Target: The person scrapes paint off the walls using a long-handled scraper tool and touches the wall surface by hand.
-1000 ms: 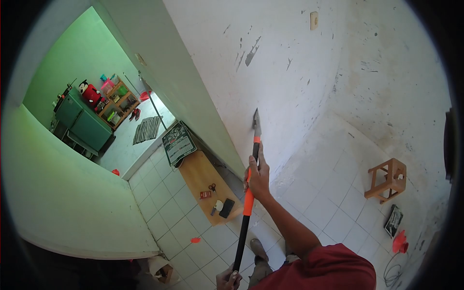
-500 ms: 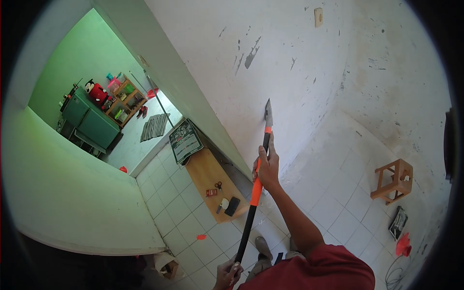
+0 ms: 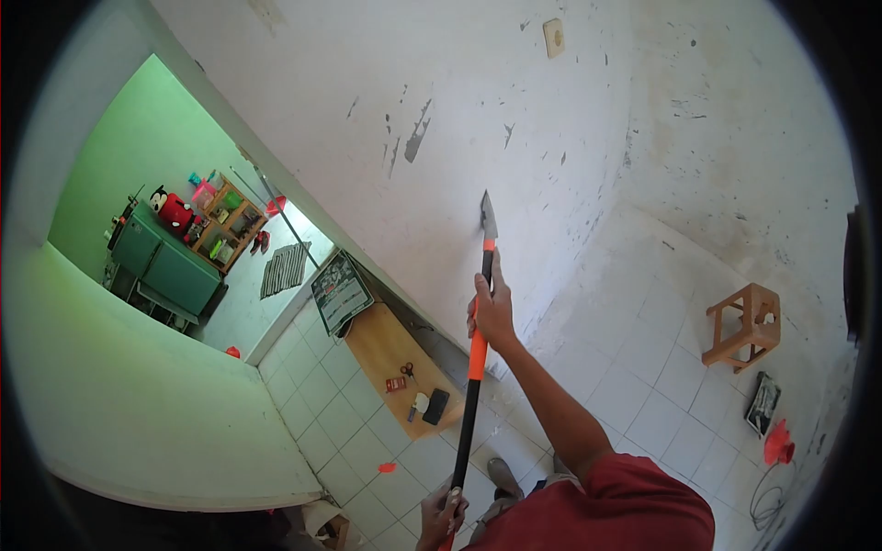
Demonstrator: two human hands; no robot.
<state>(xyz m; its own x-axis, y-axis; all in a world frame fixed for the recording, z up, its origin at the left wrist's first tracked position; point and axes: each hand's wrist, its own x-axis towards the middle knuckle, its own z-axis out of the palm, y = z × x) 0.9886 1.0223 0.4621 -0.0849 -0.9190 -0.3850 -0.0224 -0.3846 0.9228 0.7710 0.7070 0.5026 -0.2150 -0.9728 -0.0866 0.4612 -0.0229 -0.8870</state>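
Note:
A long-handled scraper (image 3: 472,395) with a black and orange handle slants up across the view. Its pointed metal blade (image 3: 489,221) is at the white wall (image 3: 386,202), edge-on to me; whether it presses there I cannot tell. My right hand (image 3: 493,312) grips the upper handle, one finger stretched along the shaft toward the blade. Lower down, my left hand (image 3: 443,516) is closed round the black end of the handle. Grey scraped patches (image 3: 418,133) mark the wall above and left of the blade.
A wooden board or bench (image 3: 390,354) stands by the wall's foot, carrying scissors (image 3: 408,370), a red pack and a dark phone-like object. To the right are a brown stool (image 3: 744,326), a dirty tray (image 3: 762,404) and a red object (image 3: 779,444) with a cord.
My view has turned, so the wall's marks sit further left and lower. Against those patches, the blade has shifted right along the wall. Both hands keep their hold on the scraper.

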